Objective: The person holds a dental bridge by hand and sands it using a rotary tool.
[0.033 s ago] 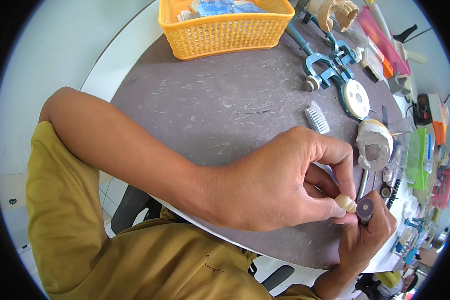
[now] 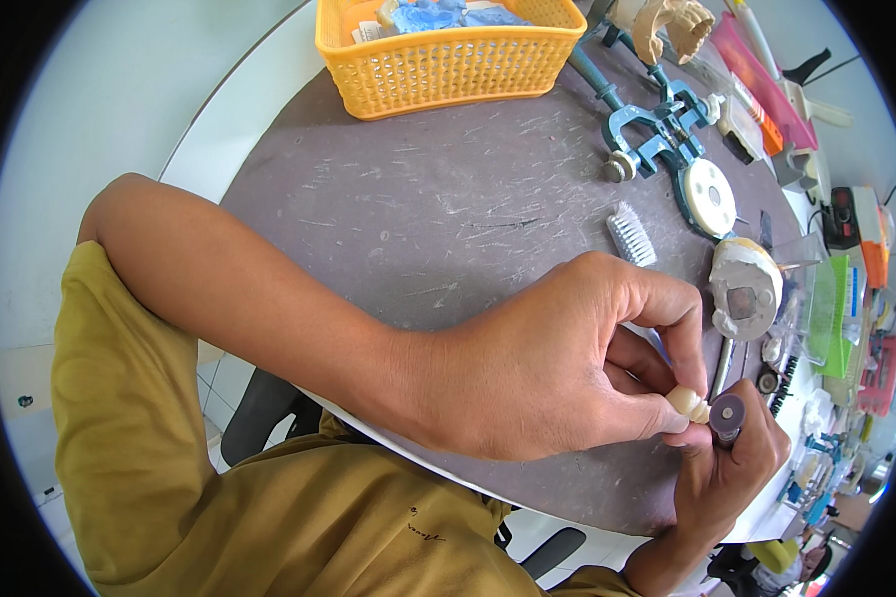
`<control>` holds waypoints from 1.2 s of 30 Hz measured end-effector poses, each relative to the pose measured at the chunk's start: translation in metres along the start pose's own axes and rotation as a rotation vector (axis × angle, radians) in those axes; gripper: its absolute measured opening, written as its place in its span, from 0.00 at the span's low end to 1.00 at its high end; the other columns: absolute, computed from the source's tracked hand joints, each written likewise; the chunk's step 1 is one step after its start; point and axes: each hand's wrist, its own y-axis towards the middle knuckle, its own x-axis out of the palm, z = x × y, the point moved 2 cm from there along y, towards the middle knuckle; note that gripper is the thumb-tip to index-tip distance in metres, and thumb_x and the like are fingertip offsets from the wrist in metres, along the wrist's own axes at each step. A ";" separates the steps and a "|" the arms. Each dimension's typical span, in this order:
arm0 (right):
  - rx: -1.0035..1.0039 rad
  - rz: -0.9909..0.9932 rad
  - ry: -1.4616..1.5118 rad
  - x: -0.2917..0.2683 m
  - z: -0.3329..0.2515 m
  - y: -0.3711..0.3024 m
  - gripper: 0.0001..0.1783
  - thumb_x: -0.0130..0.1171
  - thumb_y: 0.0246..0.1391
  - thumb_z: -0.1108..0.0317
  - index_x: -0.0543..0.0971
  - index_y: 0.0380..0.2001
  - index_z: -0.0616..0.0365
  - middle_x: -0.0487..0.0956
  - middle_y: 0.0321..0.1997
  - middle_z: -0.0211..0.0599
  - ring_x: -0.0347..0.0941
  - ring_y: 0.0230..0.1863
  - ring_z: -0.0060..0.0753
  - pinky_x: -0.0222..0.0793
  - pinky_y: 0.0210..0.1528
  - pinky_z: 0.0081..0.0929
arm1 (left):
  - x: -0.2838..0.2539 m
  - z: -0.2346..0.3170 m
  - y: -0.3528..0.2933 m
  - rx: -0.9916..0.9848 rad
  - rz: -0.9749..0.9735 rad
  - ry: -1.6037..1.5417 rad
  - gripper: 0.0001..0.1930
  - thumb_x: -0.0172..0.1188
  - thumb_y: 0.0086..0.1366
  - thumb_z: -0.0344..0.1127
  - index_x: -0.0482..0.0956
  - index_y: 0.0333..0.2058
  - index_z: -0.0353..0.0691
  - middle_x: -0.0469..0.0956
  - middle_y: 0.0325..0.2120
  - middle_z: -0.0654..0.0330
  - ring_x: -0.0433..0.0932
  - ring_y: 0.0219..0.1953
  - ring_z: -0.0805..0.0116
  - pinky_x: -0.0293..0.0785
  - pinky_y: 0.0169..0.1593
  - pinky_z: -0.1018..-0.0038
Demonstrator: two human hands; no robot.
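My left hand [image 2: 528, 373] reaches in from the left, thumb and bent forefinger closed on a small cream tooth-shaped dental piece [image 2: 686, 402]. Its lumpy outline resembles joined crowns, partly covered by the fingertips. Close against its right side is the round end of a purple cylindrical tool [image 2: 727, 412], gripped in my right hand [image 2: 719, 473]. The tool's working tip is hidden, so its kind cannot be made out. The thumb of my right hand meets the dental piece and my left thumb. Both hands are above the front right of the dark table [image 2: 368, 219].
A yellow perforated basket [image 2: 448, 75] with blue material stands at the back. Rightward are a blue-green dental articulator [image 2: 657, 129], a white-bristled brush [image 2: 631, 235], a plaster model [image 2: 747, 296] and a pink tray [image 2: 757, 80]. A black chair armrest [image 2: 259, 413] sits below the table edge.
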 end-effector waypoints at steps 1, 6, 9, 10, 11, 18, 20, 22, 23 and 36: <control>0.004 0.003 -0.001 0.000 0.000 0.000 0.39 0.65 0.30 0.31 0.62 0.13 0.58 0.57 0.11 0.28 0.53 0.12 0.25 0.46 0.15 0.26 | 0.000 0.000 0.001 -0.005 -0.002 -0.008 0.07 0.61 0.57 0.21 0.70 0.27 0.31 0.76 0.28 0.58 0.81 0.37 0.72 0.77 0.42 0.81; -0.015 -0.007 -0.004 0.000 -0.001 0.001 0.39 0.65 0.31 0.31 0.63 0.12 0.59 0.58 0.11 0.29 0.55 0.12 0.24 0.47 0.15 0.25 | 0.000 0.001 0.000 -0.010 -0.011 -0.013 0.07 0.60 0.57 0.20 0.69 0.27 0.31 0.76 0.28 0.58 0.81 0.37 0.70 0.77 0.41 0.81; -0.029 -0.010 0.004 0.000 -0.001 0.001 0.39 0.65 0.31 0.31 0.64 0.12 0.59 0.60 0.11 0.29 0.57 0.12 0.25 0.48 0.15 0.25 | 0.001 0.001 -0.001 -0.021 -0.004 -0.019 0.07 0.60 0.57 0.20 0.69 0.27 0.31 0.75 0.28 0.58 0.81 0.36 0.70 0.77 0.41 0.81; -0.035 -0.011 0.009 0.000 -0.001 0.001 0.39 0.64 0.32 0.31 0.65 0.12 0.60 0.60 0.11 0.29 0.57 0.12 0.25 0.48 0.15 0.25 | 0.001 0.001 -0.001 -0.025 0.001 -0.023 0.07 0.60 0.57 0.20 0.69 0.27 0.31 0.75 0.28 0.58 0.81 0.36 0.70 0.77 0.40 0.81; -0.039 -0.012 0.007 0.000 -0.001 0.001 0.39 0.64 0.32 0.31 0.65 0.12 0.60 0.61 0.11 0.29 0.58 0.12 0.25 0.48 0.15 0.26 | 0.001 0.002 -0.001 -0.026 -0.001 -0.025 0.07 0.60 0.57 0.20 0.69 0.27 0.31 0.75 0.28 0.58 0.81 0.36 0.70 0.77 0.40 0.82; -0.034 -0.019 0.017 0.000 -0.001 0.000 0.39 0.62 0.32 0.29 0.65 0.12 0.60 0.61 0.12 0.30 0.59 0.12 0.26 0.48 0.15 0.26 | 0.001 0.002 -0.001 -0.029 0.001 -0.013 0.07 0.61 0.56 0.21 0.70 0.27 0.31 0.76 0.28 0.58 0.81 0.35 0.71 0.77 0.38 0.82; -0.032 -0.020 0.019 0.000 -0.001 0.000 0.40 0.62 0.32 0.29 0.65 0.12 0.60 0.61 0.11 0.30 0.59 0.12 0.26 0.48 0.15 0.26 | 0.000 0.002 -0.001 -0.028 0.002 -0.003 0.07 0.62 0.56 0.22 0.70 0.28 0.31 0.76 0.28 0.58 0.81 0.34 0.71 0.77 0.38 0.82; -0.035 -0.018 0.019 0.000 0.000 0.000 0.40 0.62 0.32 0.29 0.65 0.12 0.59 0.61 0.11 0.30 0.58 0.12 0.26 0.48 0.15 0.26 | 0.000 0.003 -0.001 -0.029 0.002 0.009 0.07 0.62 0.56 0.22 0.70 0.28 0.31 0.76 0.28 0.58 0.81 0.34 0.72 0.77 0.38 0.82; -0.037 -0.019 0.014 0.000 -0.001 0.000 0.40 0.62 0.32 0.29 0.64 0.12 0.59 0.60 0.11 0.29 0.58 0.12 0.26 0.48 0.15 0.26 | 0.000 0.003 -0.001 -0.030 0.006 0.011 0.07 0.62 0.56 0.22 0.70 0.28 0.31 0.76 0.28 0.58 0.81 0.34 0.72 0.77 0.38 0.82; -0.017 0.008 0.008 0.001 0.000 0.001 0.40 0.62 0.30 0.28 0.62 0.12 0.58 0.58 0.11 0.28 0.55 0.12 0.25 0.47 0.15 0.26 | 0.001 0.002 0.000 -0.015 -0.005 -0.006 0.06 0.60 0.56 0.20 0.71 0.27 0.31 0.76 0.28 0.58 0.81 0.36 0.71 0.77 0.40 0.81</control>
